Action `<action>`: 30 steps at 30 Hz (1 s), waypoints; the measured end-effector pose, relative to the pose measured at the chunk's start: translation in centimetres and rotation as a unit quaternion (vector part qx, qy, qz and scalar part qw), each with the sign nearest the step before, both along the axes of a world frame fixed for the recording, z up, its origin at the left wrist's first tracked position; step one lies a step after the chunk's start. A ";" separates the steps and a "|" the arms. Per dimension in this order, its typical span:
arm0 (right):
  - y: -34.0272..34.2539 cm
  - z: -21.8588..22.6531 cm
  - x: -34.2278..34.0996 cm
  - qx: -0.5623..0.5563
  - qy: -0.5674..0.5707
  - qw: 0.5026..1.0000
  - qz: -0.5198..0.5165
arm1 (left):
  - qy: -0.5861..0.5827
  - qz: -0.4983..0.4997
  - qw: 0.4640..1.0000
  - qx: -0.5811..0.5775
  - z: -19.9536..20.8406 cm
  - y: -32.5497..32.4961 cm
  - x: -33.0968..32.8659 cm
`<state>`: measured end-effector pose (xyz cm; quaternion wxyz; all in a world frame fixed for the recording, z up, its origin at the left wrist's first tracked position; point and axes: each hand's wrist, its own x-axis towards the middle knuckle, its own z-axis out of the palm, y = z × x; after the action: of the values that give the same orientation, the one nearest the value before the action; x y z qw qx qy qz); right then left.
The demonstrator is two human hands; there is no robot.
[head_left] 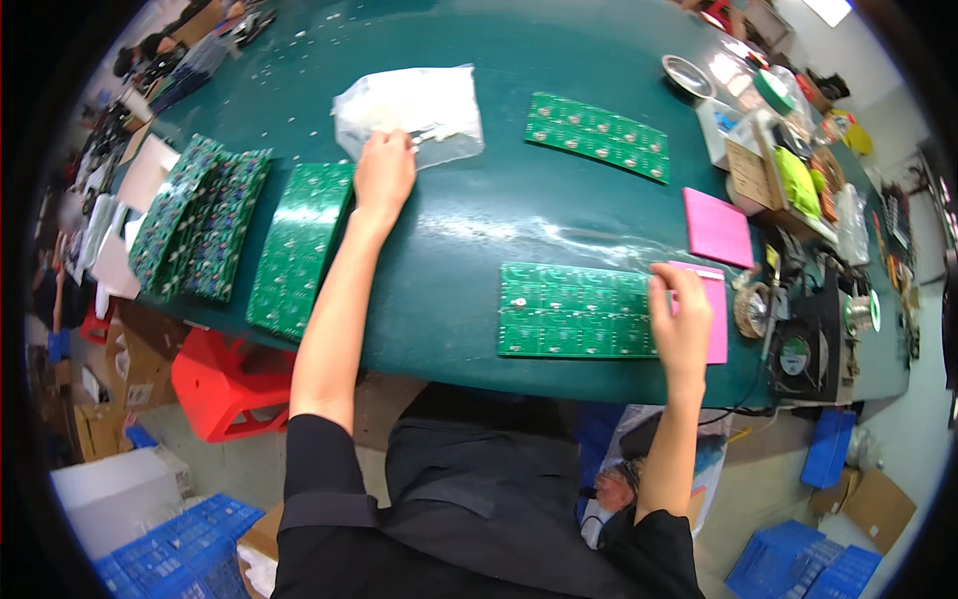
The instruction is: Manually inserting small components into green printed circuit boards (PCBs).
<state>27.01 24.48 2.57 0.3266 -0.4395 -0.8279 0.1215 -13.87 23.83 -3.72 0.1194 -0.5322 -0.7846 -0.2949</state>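
Note:
My left hand (pixel 385 178) reaches to the near edge of a clear plastic bag (pixel 449 110) with small white parts (pixel 439 132) in it. Its fingers are bent together at the parts; what they pinch is too small to make out. Closed with curled fingers, my right hand (pixel 685 314) is over the right end of a green circuit board (pixel 574 314) lying flat before me. Whatever it pinches is hidden. One small pale part (pixel 518 302) stands on that board's left end. Under and beside the right hand lies a pink pad (pixel 716 324) with a white strip (pixel 709 275) on it.
Another green board (pixel 599 135) with round parts lies farther back. At left are a bare-looking board (pixel 299 245) and a stack of populated boards (pixel 200 220). A second pink pad (pixel 717 228), a solder spool (pixel 860 311) and a black fan unit (pixel 806 349) are at right.

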 end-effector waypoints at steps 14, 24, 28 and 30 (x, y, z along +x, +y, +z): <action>4.6 -3.9 5.7 0.031 -0.016 0.988 -0.152 | -0.610 -0.206 0.762 0.067 6.1 -8.7 11.6; -6.0 1.6 -1.2 -0.253 0.328 0.905 0.096 | -0.787 -0.272 0.553 -0.046 5.8 -12.3 19.5; -7.2 1.8 -3.1 -0.133 0.265 0.945 0.142 | -0.797 -0.273 0.536 -0.060 6.4 -12.6 20.4; -7.3 1.8 -3.3 -0.135 0.259 0.946 0.143 | -0.795 -0.278 0.535 -0.059 6.1 -12.8 20.5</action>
<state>23.67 17.16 4.38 0.4469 -0.3095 -0.7447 0.3872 6.61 11.04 2.41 -0.6732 -0.2758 -0.3842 -0.5684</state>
